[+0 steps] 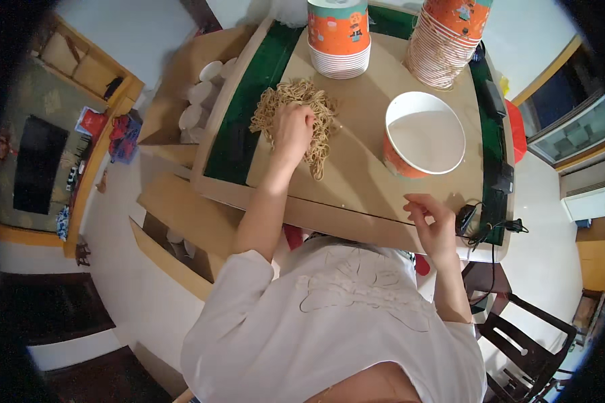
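A heap of tan looped cords (319, 149) lies on the left part of the table. My left hand (293, 131) rests on it with fingers curled in; whatever they grip is hidden beneath the hand. To the right, a large white-lined paper bucket (426, 134) with an orange outside stands with its mouth tipped toward me, and its inside looks bare. Close to the table's front edge, below that bucket, my right hand (433, 223) hovers with bent fingers apart from the thumb, holding nothing.
At the table's back stand two stacks of orange paper buckets (340, 40), the right stack (444, 50) with tan cords along its side. Black cables (484, 228) lie at the right corner. Cardboard boxes (175, 107) with white round items sit left; a dark chair (528, 342) stands lower right.
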### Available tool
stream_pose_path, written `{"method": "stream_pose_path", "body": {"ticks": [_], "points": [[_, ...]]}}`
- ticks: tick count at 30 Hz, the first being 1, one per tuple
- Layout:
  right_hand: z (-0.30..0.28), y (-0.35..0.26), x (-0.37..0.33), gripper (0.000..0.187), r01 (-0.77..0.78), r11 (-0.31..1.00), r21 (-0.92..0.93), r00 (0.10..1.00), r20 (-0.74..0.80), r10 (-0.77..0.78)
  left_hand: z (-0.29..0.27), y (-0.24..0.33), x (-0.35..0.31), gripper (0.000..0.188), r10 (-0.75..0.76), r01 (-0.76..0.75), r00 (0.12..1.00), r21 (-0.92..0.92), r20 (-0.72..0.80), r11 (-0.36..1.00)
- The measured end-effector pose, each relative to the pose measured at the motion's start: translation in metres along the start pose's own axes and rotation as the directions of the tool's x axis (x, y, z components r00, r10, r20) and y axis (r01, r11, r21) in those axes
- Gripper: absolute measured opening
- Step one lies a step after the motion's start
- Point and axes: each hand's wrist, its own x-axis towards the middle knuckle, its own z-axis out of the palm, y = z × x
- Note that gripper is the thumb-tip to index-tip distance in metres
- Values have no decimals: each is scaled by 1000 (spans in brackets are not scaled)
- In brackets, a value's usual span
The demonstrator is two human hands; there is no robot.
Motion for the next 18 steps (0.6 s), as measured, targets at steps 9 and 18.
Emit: {"method": "stream_pose_path", "body": {"ticks": [9, 18], "points": [[10, 0, -4, 16, 46, 998, -37, 998, 49, -44, 14, -10, 29, 19, 75, -68, 995, -97, 68, 993], [-56, 20, -75, 23, -268, 900, -344, 900, 244, 362, -138, -3, -17, 16, 229, -227, 973, -72, 27, 971]]}}
